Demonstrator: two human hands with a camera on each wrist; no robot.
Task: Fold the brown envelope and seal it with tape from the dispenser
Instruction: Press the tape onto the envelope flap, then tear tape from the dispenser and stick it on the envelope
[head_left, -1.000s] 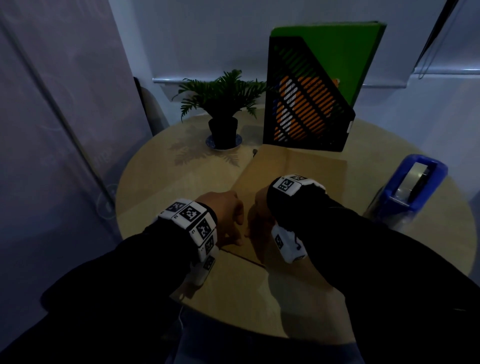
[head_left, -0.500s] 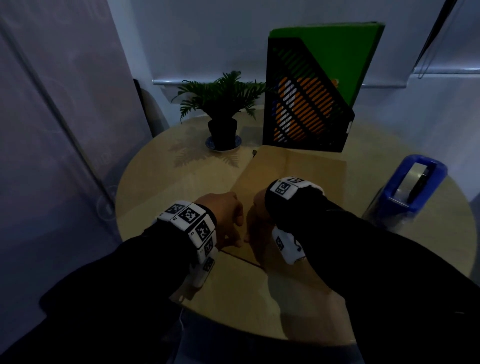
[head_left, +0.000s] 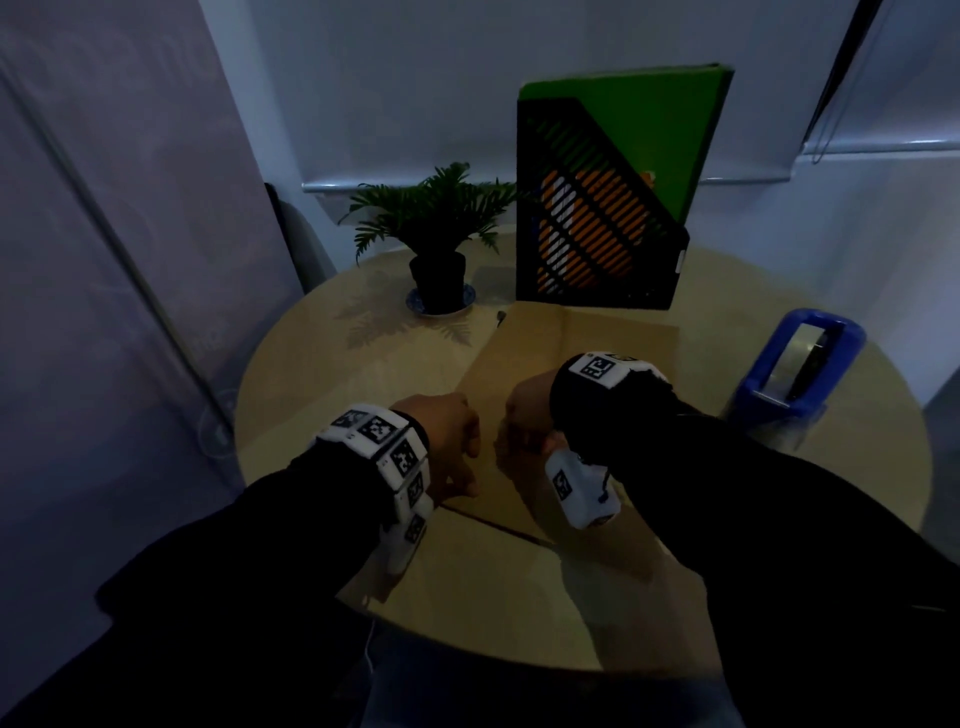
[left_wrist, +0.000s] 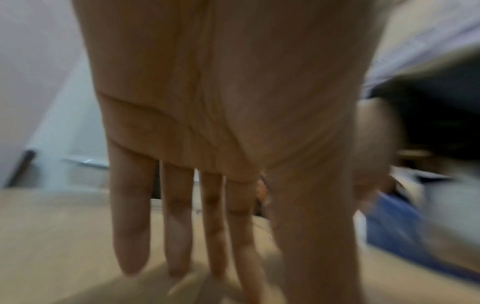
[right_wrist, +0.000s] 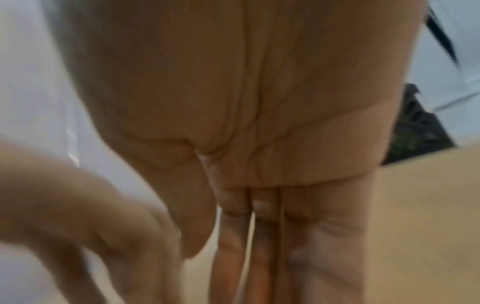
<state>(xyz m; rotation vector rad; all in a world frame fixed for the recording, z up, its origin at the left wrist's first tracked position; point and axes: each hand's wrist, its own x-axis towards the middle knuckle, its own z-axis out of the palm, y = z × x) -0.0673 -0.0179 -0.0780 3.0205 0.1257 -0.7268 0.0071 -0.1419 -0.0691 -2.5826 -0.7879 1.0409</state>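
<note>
The brown envelope (head_left: 524, 358) lies flat on my counter (head_left: 322, 374), its far edge against the black file holder (head_left: 597, 249). The blue tape dispenser (head_left: 795, 374) stands to its right, apart.

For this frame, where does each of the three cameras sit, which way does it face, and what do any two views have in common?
Head: worn on the head, looking forward and down at the round table, brown envelope, both sleeved forearms and hands.
Left wrist: under the wrist, along the left hand, fingers straight toward the envelope.
Right wrist: along the right hand, fingers down.
Shared: the blue tape dispenser shows in head and left wrist views.
</note>
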